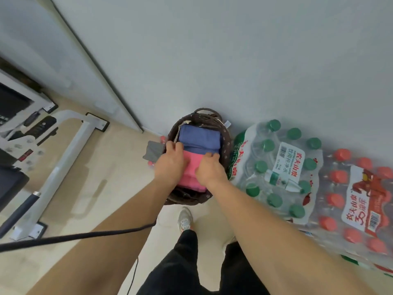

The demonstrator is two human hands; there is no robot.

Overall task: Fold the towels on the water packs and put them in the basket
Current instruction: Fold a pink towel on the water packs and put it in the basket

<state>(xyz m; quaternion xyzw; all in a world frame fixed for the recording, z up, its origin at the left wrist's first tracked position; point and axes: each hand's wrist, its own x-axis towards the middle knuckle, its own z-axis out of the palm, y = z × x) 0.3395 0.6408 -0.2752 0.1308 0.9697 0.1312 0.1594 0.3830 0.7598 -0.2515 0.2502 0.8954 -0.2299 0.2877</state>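
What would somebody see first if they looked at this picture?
Probably the bright pink towel in the middle, held by the left hand and right hand in the dark basket, next to a folded blue towel. Then, on the right, the green-capped water pack and the red-capped water pack.

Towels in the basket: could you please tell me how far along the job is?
Done: a folded blue towel lies in the basket. In hand: the left hand and right hand grip a folded pink towel, in the basket beside the blue one. Left: a gray cloth outside the basket, perhaps a towel; the water packs bear none.
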